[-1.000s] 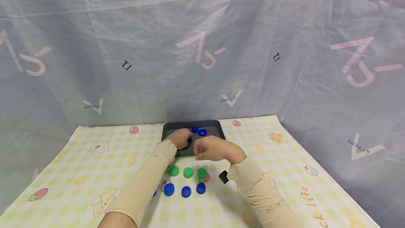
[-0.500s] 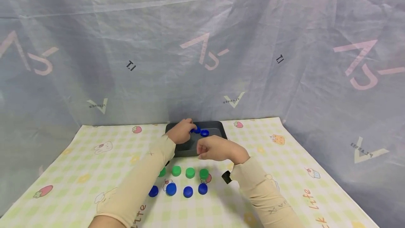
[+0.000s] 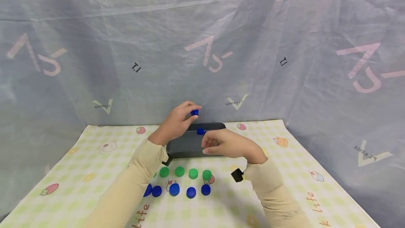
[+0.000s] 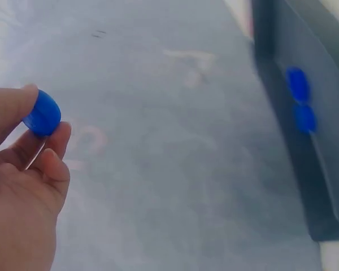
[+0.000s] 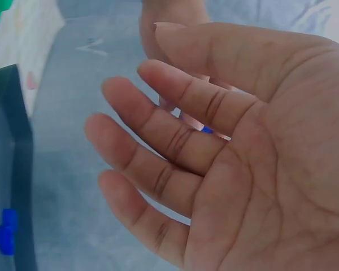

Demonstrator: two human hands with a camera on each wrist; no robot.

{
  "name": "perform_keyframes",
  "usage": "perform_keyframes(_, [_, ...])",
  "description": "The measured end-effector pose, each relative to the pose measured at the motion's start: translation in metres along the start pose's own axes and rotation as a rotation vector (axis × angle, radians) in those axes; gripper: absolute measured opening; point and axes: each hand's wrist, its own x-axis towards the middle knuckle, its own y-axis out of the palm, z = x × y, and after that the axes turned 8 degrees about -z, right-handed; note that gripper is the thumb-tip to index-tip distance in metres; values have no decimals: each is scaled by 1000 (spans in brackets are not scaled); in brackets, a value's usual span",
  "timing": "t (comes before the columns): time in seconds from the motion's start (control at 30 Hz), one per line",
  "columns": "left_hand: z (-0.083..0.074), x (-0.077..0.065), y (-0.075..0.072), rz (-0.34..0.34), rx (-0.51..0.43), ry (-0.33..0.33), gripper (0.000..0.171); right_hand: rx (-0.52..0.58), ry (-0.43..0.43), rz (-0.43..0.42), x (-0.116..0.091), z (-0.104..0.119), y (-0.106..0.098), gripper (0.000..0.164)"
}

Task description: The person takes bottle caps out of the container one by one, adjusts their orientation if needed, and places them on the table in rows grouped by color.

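My left hand (image 3: 175,122) is raised above the back of a dark grey tray (image 3: 185,143), pinching a blue bottle cap (image 3: 194,112) between thumb and fingers. In the left wrist view the same cap (image 4: 44,114) shows at the fingertips. Two other blue caps (image 4: 298,84) sit side by side in the tray near its far wall. My right hand (image 3: 229,144) hovers over the tray's front right part, holding nothing. Its fingers are loosely bent in the right wrist view, palm (image 5: 271,186) toward the camera.
In front of the tray, a row of green caps (image 3: 179,171) lies on the checked tablecloth (image 3: 284,192). Nearer still is a row of several blue caps (image 3: 174,189), partly behind the left sleeve. A grey curtain (image 3: 158,62) hangs behind the table.
The left hand has reached to the tray's back and lifted a blue cap up out of it. The right hand stays over the tray, its fingers a little looser. The head view has shifted slightly.
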Motion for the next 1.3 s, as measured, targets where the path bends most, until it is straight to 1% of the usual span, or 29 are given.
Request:
perform_keyframes(0.07, [-12, -4, -6, -31, -27, 41, 34, 33, -15, -9, -5, 7, -5, 11])
perform_keyframes(0.13, [-24, -10, -12, -56, -52, 86, 33, 78, -42, 0, -10, 14, -9, 12])
perform_keyframes(0.23, [-39, -21, -21, -98, -80, 144, 29, 145, -108, 34, -18, 27, -14, 13])
perform_keyframes(0.3, [-48, -28, -28, -142, -99, 182, 26, 169, -155, 54, -23, 35, -16, 13])
perform_keyframes(0.43, [-61, -40, -39, -265, -142, 252, 29, 165, -261, 83, -28, 50, -17, 12])
perform_keyframes(0.5, [-64, -46, -43, -319, -158, 266, 30, 156, -305, 92, -31, 57, -16, 12])
perform_keyframes(0.57, [-68, -53, -46, -352, -178, 278, 25, 141, -356, 95, -34, 63, -15, 13])
perform_keyframes(0.63, [-70, -58, -48, -362, -192, 299, 19, 129, -382, 81, -36, 69, -15, 14])
perform_keyframes(0.7, [-72, -61, -48, -356, -207, 323, 20, 128, -394, 47, -38, 71, -16, 14])
perform_keyframes(0.77, [-74, -62, -47, -342, -224, 353, 21, 131, -388, -8, -38, 72, -18, 13])
perform_keyframes(0.83, [-76, -61, -46, -327, -236, 367, 19, 138, -391, -79, -39, 72, -19, 13])
perform_keyframes(0.87, [-76, -61, -46, -319, -243, 369, 16, 140, -392, -118, -38, 71, -19, 14])
perform_keyframes(0.97, [-76, -61, -43, -304, -258, 369, 13, 119, -444, -243, -35, 70, -16, 17])
perform_keyframes(1.03, [-75, -61, -41, -305, -275, 368, 19, 86, -482, -329, -31, 68, -13, 20])
perform_keyframes(1.13, [-75, -62, -36, -309, -304, 330, 27, 45, -538, -426, -24, 68, -6, 27])
perform_keyframes(1.2, [-76, -64, -33, -314, -311, 274, 29, 18, -557, -462, -19, 67, -2, 32])
perform_keyframes(1.3, [-78, -67, -29, -322, -318, 148, 26, -23, -560, -489, -14, 66, 5, 40])
